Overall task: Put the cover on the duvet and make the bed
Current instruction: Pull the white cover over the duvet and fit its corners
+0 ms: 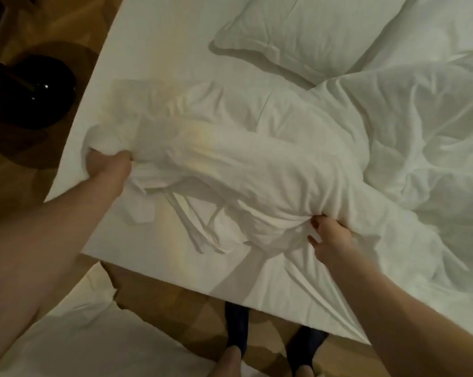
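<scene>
A crumpled white duvet with its cover (251, 164) lies bunched across the bed (137, 50), spreading in folds to the right. My left hand (107, 165) is closed on a bunched corner of the white fabric near the bed's left edge. My right hand (329, 240) grips a fold of the same bundle closer to the near edge. Whether I hold cover, duvet or both is not clear. Loose white ties or strips hang below the bundle between my hands.
A white pillow (303, 31) lies at the head of the bed. More white bedding (75, 330) lies on the wooden floor at lower left. A dark round object (28, 91) stands on the floor left of the bed. My feet in dark socks (238, 330) stand at the bed's edge.
</scene>
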Demonstrator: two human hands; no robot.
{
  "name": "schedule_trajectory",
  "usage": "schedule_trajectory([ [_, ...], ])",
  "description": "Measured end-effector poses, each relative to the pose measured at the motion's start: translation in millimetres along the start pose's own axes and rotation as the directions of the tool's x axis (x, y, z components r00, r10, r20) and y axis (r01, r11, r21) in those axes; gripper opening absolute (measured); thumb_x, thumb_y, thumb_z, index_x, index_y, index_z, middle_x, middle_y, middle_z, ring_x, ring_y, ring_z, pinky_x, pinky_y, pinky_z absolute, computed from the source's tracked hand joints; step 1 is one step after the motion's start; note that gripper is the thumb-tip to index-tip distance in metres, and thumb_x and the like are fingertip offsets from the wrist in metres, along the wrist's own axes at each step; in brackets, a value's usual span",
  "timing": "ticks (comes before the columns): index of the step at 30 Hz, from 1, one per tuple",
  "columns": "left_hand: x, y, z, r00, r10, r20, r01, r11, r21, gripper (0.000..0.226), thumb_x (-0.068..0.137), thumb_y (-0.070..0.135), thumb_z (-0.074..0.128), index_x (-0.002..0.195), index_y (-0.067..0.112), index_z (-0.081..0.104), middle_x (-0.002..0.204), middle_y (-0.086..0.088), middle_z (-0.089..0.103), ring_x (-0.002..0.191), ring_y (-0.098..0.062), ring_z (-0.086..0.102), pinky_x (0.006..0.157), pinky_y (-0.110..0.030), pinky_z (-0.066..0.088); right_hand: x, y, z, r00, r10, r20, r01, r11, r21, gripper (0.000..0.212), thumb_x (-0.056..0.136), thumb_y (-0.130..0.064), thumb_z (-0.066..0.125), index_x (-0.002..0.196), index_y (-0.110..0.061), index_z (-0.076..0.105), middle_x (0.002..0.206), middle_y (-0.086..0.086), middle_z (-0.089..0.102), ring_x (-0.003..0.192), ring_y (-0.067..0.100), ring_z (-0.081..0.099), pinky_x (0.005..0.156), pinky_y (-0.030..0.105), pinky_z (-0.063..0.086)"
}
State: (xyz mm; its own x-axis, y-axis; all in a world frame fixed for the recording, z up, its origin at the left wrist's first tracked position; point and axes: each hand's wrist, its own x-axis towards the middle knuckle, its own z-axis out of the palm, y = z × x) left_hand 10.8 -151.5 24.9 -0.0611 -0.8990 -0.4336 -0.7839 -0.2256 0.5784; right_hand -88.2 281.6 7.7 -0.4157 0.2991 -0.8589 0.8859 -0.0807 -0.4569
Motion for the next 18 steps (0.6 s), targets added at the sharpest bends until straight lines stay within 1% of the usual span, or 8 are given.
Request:
schedule_trajectory([
  [3,-27.5,-3.6,-64.7,0.992,0.130,0.008,-0.116,0.862,0.494,0.069,0.080,0.016,0.077,0.142,0.004,0.049,0.140,-0.022,0.055,0.126,-0.042,0.055,0.100,-0.048,0.050,-39.4,4.1,-50.9,0.989,-0.070,0.133,0.106,0.953,-0.284,0.027,0.088,-0.001,0.067,0.105,-0.021,0.062,0.108,0.001,0.067,0.100,0.022,0.063,0.096,0.053,0.051],
  [6,-45.1,-38.7,-128.4,0.973,0.193,0.123,-0.216,0.599,0.771,0.062,0.083,0.021,0.079,0.135,0.000,0.052,0.135,-0.028,0.055,0.123,-0.050,0.053,0.096,-0.055,0.049,-88.8,27.0,-114.4,0.954,-0.028,0.298,0.241,0.663,-0.709,0.003,0.091,-0.013,0.069,0.093,-0.015,0.068,0.092,0.003,0.075,0.090,0.025,0.069,0.085,0.046,0.055],
  [8,-55.4,-66.6,-149.8,0.969,0.193,0.152,-0.231,0.506,0.831,0.053,0.085,0.025,0.078,0.126,-0.001,0.056,0.128,-0.029,0.059,0.117,-0.050,0.057,0.091,-0.053,0.050,-116.3,46.7,-145.4,0.938,0.030,0.345,0.280,0.522,-0.806,0.005,0.093,-0.016,0.068,0.090,-0.016,0.072,0.081,-0.003,0.077,0.085,0.017,0.071,0.079,0.036,0.053],
  [10,-67.2,-92.7,-158.9,0.971,0.145,0.190,-0.238,0.489,0.839,0.050,0.090,0.032,0.072,0.125,0.000,0.056,0.128,-0.027,0.060,0.116,-0.048,0.058,0.092,-0.051,0.051,-133.1,67.9,-167.8,0.952,0.028,0.305,0.252,0.493,-0.833,0.008,0.093,-0.014,0.068,0.085,-0.017,0.072,0.078,-0.005,0.077,0.082,0.013,0.070,0.075,0.032,0.052],
  [12,-77.0,-109.7,-161.1,0.976,0.060,0.211,-0.213,0.483,0.849,0.051,0.092,0.035,0.067,0.132,0.005,0.053,0.134,-0.022,0.056,0.116,-0.043,0.058,0.093,-0.049,0.052,-136.7,87.2,-180.0,0.969,0.007,0.245,0.210,0.492,-0.845,0.012,0.093,-0.018,0.068,0.081,-0.019,0.071,0.081,-0.005,0.077,0.087,0.016,0.069,0.085,0.038,0.054],
  [14,-83.9,-122.3,-157.7,0.963,0.020,0.268,-0.246,0.466,0.849,0.051,0.093,0.029,0.065,0.138,0.010,0.047,0.148,-0.014,0.044,0.120,-0.039,0.057,0.095,-0.049,0.052,-133.6,99.2,-181.5,0.972,0.007,0.234,0.206,0.453,-0.867,0.009,0.093,-0.021,0.067,0.085,-0.021,0.070,0.088,-0.007,0.075,0.094,0.018,0.069,0.091,0.040,0.053],
  [16,-91.9,-127.9,-152.9,0.938,-0.022,0.347,-0.307,0.416,0.856,0.063,0.096,0.027,0.061,0.152,0.018,0.034,0.166,-0.003,0.019,0.138,-0.033,0.044,0.108,-0.047,0.043,-126.5,102.4,-175.7,0.965,0.053,0.258,0.223,0.351,-0.909,0.005,0.092,-0.022,0.066,0.096,-0.021,0.066,0.096,-0.006,0.071,0.099,0.021,0.067,0.092,0.038,0.052],
  [18,-98.8,-127.7,-150.3,0.910,-0.046,0.412,-0.363,0.393,0.845,0.067,0.094,0.031,0.062,0.153,0.022,0.033,0.168,0.001,0.011,0.146,-0.028,0.035,0.114,-0.043,0.035,-125.8,95.7,-162.6,0.949,0.114,0.293,0.248,0.300,-0.921,0.019,0.092,-0.022,0.062,0.110,-0.021,0.060,0.104,-0.004,0.066,0.099,0.019,0.065,0.091,0.037,0.053],
])
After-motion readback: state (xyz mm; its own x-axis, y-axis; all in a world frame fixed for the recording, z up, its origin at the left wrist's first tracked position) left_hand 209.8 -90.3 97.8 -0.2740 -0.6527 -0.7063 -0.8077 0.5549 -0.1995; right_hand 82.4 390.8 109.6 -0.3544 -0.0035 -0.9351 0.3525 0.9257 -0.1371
